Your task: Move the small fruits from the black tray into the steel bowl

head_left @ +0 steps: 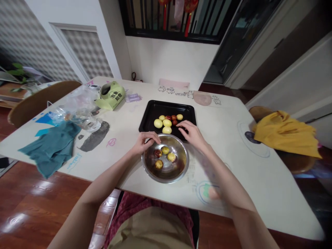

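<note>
My left hand (146, 141) is at the far left rim of a shiny metal bowl (185, 169), its fingers curled over the edge and its thumb lower down. Inside the bowl lie several small round fruits, such as a yellow one (171, 157) and a dark red-brown one (157, 153), jujube-like in look. Behind the bowl is a black baking tray (153, 109) with several pale yellow fruits (167, 130) and a few red ones (174, 122). Over the tray's right part, my right hand (191, 134) has thumb and fingers apart, fingertips close to the red fruits.
On the table's left are a teal cloth (55, 143), clear plastic packaging (80, 114) and a green carton (113, 97). A purple packet (133, 98) lies beside the carton. A yellow cloth (285, 133) hangs over a chair on the right. Drawings mark the white tabletop (233, 135).
</note>
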A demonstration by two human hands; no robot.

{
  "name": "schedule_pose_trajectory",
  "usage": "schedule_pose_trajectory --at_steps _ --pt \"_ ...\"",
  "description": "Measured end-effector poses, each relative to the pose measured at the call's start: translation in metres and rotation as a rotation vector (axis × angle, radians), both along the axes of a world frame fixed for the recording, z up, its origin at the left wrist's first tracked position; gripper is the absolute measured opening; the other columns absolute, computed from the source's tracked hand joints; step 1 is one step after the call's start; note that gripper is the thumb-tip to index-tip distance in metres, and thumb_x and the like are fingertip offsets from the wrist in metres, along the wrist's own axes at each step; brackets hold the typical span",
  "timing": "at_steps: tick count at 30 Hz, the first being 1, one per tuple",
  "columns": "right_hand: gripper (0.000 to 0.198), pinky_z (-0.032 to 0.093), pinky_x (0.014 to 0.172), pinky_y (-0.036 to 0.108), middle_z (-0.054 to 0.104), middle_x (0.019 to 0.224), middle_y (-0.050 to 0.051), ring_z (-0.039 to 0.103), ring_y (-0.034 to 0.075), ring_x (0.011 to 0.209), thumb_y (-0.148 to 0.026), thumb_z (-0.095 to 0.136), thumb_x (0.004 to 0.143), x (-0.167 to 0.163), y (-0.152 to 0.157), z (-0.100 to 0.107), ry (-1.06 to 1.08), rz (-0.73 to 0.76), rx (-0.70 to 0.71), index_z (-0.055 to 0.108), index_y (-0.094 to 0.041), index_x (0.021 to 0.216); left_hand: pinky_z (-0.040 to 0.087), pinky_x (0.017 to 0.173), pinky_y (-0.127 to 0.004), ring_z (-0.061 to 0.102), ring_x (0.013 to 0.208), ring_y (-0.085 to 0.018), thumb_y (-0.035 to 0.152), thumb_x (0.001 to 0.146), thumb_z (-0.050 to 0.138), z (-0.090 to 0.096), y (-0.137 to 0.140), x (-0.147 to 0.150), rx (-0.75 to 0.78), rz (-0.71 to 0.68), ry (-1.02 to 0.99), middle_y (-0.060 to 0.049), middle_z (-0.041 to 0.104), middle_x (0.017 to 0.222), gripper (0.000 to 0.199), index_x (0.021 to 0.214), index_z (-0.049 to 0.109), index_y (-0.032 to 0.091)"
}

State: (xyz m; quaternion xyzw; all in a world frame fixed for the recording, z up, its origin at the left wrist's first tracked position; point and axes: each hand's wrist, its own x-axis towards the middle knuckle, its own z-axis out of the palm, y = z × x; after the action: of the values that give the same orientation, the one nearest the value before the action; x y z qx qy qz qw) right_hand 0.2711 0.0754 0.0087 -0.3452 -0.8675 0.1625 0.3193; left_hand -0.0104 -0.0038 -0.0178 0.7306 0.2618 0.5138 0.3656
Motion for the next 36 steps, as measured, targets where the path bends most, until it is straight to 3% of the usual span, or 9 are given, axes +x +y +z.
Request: schedule_pose_trajectory --at_steps 2,6,11,14,18,24,29,33,36 --pt "0.034 0.053 0.11 0.052 0.07 0.13 0.015 0.065 0.031 0.124 -0.021 0.048 0.104 0.007 0.018 -0.015 -0.031 -0.065 0.032 0.069 -0.02 0.13 0.056 0.081 -0.036 0.073 0.085 -0.022 0.035 0.105 0.059 0.0 0.0 0.0 0.002 -0.002 0.004 -0.011 0.079 0.087 0.034 0.087 0.081 0.016" --pt "0.057 0.042 0.125 0.056 0.054 0.16 0.012 0.05 0.029 0.148 -0.015 0.044 0.1 0.011 0.038 -0.04 -0.138 -0.002 -0.014 0.053 -0.023 0.156 0.056 0.081 -0.036 0.073 0.085 -0.022 0.037 0.105 0.059 0.001 0.0 0.0 0.001 -0.004 0.013 -0.011 0.079 0.086 0.035 0.086 0.081 0.017" --pt "0.075 0.032 0.132 0.055 0.039 0.172 0.005 0.036 0.024 0.159 -0.008 0.04 0.096 0.009 0.048 -0.054 -0.148 0.111 -0.066 0.035 -0.03 0.167 0.056 0.08 -0.036 0.073 0.084 -0.022 0.039 0.104 0.06 0.002 0.0 0.0 -0.009 0.003 0.014 -0.011 0.079 0.085 0.036 0.085 0.08 0.017" --pt "0.074 0.034 0.131 0.055 0.041 0.17 0.007 0.038 0.025 0.158 -0.007 0.038 0.096 0.007 0.05 -0.054 -0.163 0.128 -0.059 0.036 -0.029 0.167 0.056 0.08 -0.036 0.073 0.084 -0.022 0.04 0.104 0.06 0.001 -0.001 0.0 -0.015 0.003 0.009 -0.011 0.079 0.085 0.036 0.086 0.08 0.017" --pt "0.067 0.047 0.119 0.058 0.055 0.152 0.013 0.055 0.032 0.138 -0.012 0.05 0.095 0.006 0.048 -0.051 -0.235 0.029 -0.034 0.047 -0.027 0.16 0.055 0.081 -0.036 0.073 0.085 -0.022 0.039 0.105 0.06 0.0 0.0 -0.001 -0.012 0.003 0.006 -0.011 0.079 0.086 0.035 0.086 0.08 0.017" --pt "0.039 0.054 0.107 0.05 0.063 0.126 0.013 0.063 0.029 0.12 -0.015 0.062 0.093 0.004 0.043 -0.046 -0.221 -0.017 -0.074 0.065 -0.02 0.132 0.056 0.08 -0.036 0.073 0.084 -0.023 0.039 0.104 0.061 0.0 0.0 0.0 -0.01 0.005 0.012 -0.011 0.079 0.084 0.035 0.085 0.08 0.017" --pt "0.031 0.055 0.103 0.048 0.068 0.118 0.01 0.066 0.028 0.114 -0.013 0.066 0.088 0.0 0.035 -0.032 -0.172 -0.018 -0.083 0.07 -0.02 0.118 0.056 0.08 -0.036 0.073 0.084 -0.022 0.04 0.104 0.06 0.001 0.0 0.001 -0.014 0.008 0.006 -0.011 0.079 0.084 0.037 0.084 0.08 0.017" --pt "0.03 0.055 0.103 0.048 0.068 0.124 0.012 0.066 0.03 0.117 -0.021 0.065 0.094 -0.004 0.006 0.003 -0.041 0.022 -0.054 0.069 -0.02 0.124 0.056 0.08 -0.035 0.073 0.083 -0.022 0.04 0.104 0.061 0.002 -0.001 0.001 -0.018 0.009 0.001 -0.011 0.079 0.084 0.036 0.084 0.08 0.016" --pt "0.027 0.054 0.104 0.045 0.069 0.125 0.011 0.067 0.028 0.116 -0.022 0.064 0.097 -0.01 -0.028 0.03 -0.005 0.144 -0.071 0.069 -0.022 0.123 0.055 0.081 -0.035 0.073 0.084 -0.022 0.04 0.104 0.061 0.003 -0.002 0.002 -0.027 0.006 -0.003 -0.011 0.079 0.084 0.036 0.084 0.08 0.016"
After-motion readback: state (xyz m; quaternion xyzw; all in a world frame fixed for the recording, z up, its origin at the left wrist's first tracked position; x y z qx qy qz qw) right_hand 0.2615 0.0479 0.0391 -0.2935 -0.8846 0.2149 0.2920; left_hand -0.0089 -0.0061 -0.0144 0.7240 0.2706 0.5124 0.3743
